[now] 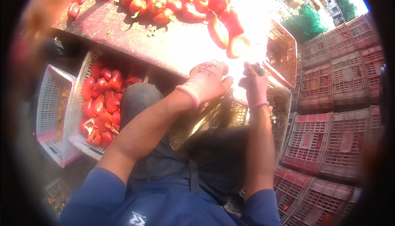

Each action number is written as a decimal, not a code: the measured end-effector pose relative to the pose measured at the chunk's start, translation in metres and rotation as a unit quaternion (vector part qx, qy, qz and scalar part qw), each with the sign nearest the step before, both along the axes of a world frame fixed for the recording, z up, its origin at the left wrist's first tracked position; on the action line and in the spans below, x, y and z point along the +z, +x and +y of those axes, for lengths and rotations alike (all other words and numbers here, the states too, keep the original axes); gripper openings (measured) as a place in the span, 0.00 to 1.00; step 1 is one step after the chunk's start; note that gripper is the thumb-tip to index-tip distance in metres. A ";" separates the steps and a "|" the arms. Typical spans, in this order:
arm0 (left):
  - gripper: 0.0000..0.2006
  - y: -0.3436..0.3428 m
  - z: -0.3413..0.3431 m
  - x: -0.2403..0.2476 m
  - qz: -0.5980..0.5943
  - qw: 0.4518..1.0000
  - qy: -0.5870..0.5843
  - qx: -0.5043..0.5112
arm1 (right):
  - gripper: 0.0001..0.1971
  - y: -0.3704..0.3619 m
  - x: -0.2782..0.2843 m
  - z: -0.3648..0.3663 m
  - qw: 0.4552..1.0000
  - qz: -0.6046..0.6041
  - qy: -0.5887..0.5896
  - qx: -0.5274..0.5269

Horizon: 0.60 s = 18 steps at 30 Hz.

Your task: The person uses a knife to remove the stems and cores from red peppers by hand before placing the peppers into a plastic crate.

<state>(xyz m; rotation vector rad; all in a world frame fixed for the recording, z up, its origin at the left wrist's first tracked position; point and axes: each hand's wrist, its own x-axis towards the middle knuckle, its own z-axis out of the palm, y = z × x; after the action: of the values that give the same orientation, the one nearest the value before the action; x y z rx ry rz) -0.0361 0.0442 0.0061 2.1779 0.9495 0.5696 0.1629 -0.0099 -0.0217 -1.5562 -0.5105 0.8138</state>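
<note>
glare obscures whatever the right hand [254, 84] may hold.

We see peppers [164, 0] heaped on the far part of the table [119, 34]. Nearer, at left, a crate [77, 117] holds more peppers, with a second crate [46, 119] just left of it. Our left hand [209, 77] is by the table's near edge, our right hand [256, 87] right of that. Stacked crates [314, 86] stand at right, a net [309, 22] on their far side.
</note>
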 end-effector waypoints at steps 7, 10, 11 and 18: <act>0.19 -0.007 0.003 0.014 0.081 0.996 0.029 -0.014 | 0.22 0.060 -0.055 0.079 0.998 0.004 -0.023 -0.051; 0.20 -0.008 0.007 0.016 0.073 0.997 0.018 -0.019 | 0.20 0.065 -0.068 0.098 0.975 -0.220 -0.035 0.011; 0.20 -0.008 0.009 0.016 0.068 0.997 0.014 -0.019 | 0.20 0.069 -0.069 0.102 0.962 -0.268 -0.035 0.034; 0.22 -0.006 0.014 0.013 0.085 0.995 0.029 -0.031 | 0.21 0.071 -0.065 0.110 0.920 -0.384 -0.026 0.079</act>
<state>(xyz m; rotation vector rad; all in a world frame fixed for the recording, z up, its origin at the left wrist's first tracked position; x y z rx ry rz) -0.0420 0.0586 0.0193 2.3278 0.9595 0.3908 0.2336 0.1002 -0.0867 -1.8801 -1.2014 0.2981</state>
